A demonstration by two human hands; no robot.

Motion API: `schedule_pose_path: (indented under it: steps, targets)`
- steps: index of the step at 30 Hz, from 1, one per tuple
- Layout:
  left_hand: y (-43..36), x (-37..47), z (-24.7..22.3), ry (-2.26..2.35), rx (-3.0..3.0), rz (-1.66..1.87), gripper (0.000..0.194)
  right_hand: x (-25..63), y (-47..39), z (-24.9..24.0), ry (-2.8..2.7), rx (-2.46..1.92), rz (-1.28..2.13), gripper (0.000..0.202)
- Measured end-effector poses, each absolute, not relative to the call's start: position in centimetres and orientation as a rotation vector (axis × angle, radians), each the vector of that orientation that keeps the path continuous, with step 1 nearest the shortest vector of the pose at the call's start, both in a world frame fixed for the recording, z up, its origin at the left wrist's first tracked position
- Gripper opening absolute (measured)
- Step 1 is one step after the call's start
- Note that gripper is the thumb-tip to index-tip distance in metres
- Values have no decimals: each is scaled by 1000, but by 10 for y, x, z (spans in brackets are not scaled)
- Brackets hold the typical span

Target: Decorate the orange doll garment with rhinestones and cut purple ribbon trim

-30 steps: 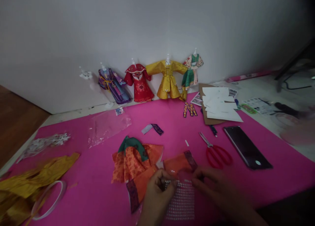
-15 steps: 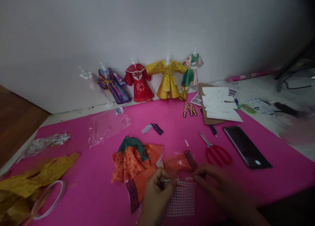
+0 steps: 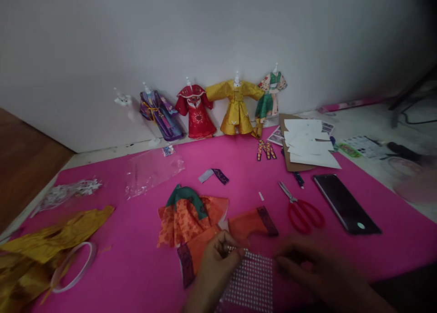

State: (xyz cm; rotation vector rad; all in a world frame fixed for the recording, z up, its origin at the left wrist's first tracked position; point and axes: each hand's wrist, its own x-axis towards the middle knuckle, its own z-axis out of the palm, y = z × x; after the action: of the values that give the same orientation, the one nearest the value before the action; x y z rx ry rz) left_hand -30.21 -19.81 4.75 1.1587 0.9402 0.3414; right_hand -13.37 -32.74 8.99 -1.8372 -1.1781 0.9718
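Observation:
Between finger and thumb, my left hand (image 3: 218,263) pinches the top left corner of a clear sheet of pearl-like stick-on beads (image 3: 254,281) set in rows. At the sheet's right edge is my right hand (image 3: 303,263), blurred, with thumb and forefinger closed together. Whatever it may hold is too small or smeared to make out. Just beyond lies an orange doll dress (image 3: 186,217) with a green top. Its two sleeves, one an orange sleeve with a purple cuff (image 3: 252,222), spread toward my hands.
Red-handled scissors (image 3: 303,213) and a phone (image 3: 346,204) lie right. Dressed doll forms, one in a yellow robe (image 3: 235,106), line the wall. White papers (image 3: 309,142) are stacked back right. Yellow cloth (image 3: 64,233), a white ring (image 3: 77,267) and a plastic bag (image 3: 153,169) lie left.
The bead sheet now sits slightly lower and tilted. My right hand has shifted right and down. My left hand keeps its pinch. The whole view has shifted slightly.

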Motion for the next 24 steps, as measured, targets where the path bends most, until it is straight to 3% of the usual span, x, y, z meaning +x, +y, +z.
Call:
schedule_pose_path:
  steps: [24]
  targets:
    - [-218,-303,37,776,750,408,22,-133,-326,76,-1413,-1798,577,14]
